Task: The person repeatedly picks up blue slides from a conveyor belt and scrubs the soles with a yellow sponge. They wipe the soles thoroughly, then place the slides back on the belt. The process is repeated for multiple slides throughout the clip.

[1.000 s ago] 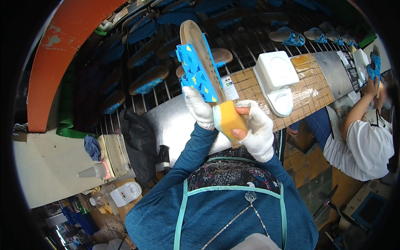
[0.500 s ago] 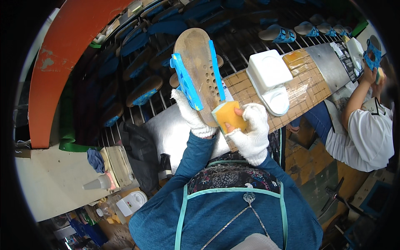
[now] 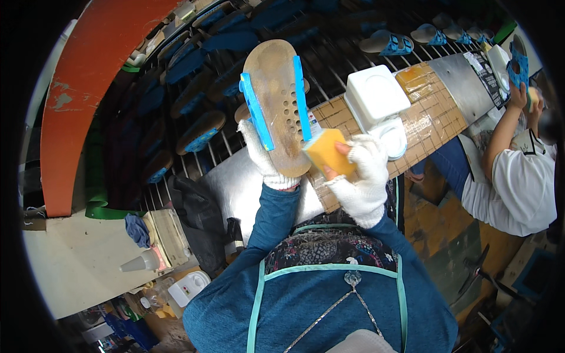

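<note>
The left hand (image 3: pixel 259 154), in a white knitted glove, is curled about the lower left edge of a sandal (image 3: pixel 271 106), holding it sole-up above the tabletop (image 3: pixel 235 176); most of its fingers are hidden behind. The brown sole faces the camera, with a cluster of round holes near its right edge and blue straps along both sides. The right hand (image 3: pixel 365 182), gloved too (though its thumb and a fingertip are bare), pinches a yellow sponge (image 3: pixel 332 154) beside the sandal's lower right edge; whether the two touch is hard to tell. A white container (image 3: pixel 376 97) stands on taped cardboard (image 3: pixel 438 109) to the right. More sandals (image 3: pixel 202 132) lie on the dark rack beyond. At far right, a co-worker (image 3: pixel 506 188) in a white top holds up a blue-strapped sandal (image 3: pixel 518 67).
</note>
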Motion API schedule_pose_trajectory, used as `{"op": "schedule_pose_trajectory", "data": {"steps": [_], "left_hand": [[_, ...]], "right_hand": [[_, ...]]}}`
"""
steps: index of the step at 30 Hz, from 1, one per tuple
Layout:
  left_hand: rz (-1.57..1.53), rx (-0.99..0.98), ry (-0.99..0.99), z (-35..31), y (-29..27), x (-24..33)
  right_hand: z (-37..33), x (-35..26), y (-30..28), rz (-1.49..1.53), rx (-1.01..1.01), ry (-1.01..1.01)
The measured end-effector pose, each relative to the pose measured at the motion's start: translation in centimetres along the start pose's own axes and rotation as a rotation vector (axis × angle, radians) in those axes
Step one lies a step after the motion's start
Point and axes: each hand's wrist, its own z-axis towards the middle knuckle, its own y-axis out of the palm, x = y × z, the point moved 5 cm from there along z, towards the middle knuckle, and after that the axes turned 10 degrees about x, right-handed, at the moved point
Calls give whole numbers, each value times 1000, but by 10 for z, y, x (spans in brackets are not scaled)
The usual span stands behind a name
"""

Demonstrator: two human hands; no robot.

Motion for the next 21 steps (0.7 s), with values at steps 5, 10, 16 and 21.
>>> {"op": "schedule_pose_trajectory", "data": {"steps": [5, 10, 16, 21], "left_hand": [[53, 80, 33, 4, -7, 7], [102, 235, 171, 7, -10, 13], [314, 256, 208, 1, 10, -2], [283, 91, 185, 11, 15, 1]], "right_hand": [[-2, -10, 9, -55, -141, -112], [-8, -9, 4, -8, -135, -38], [8, -7, 10, 9, -106, -8], [-6, -5, 3, 24, -154, -45]]}}
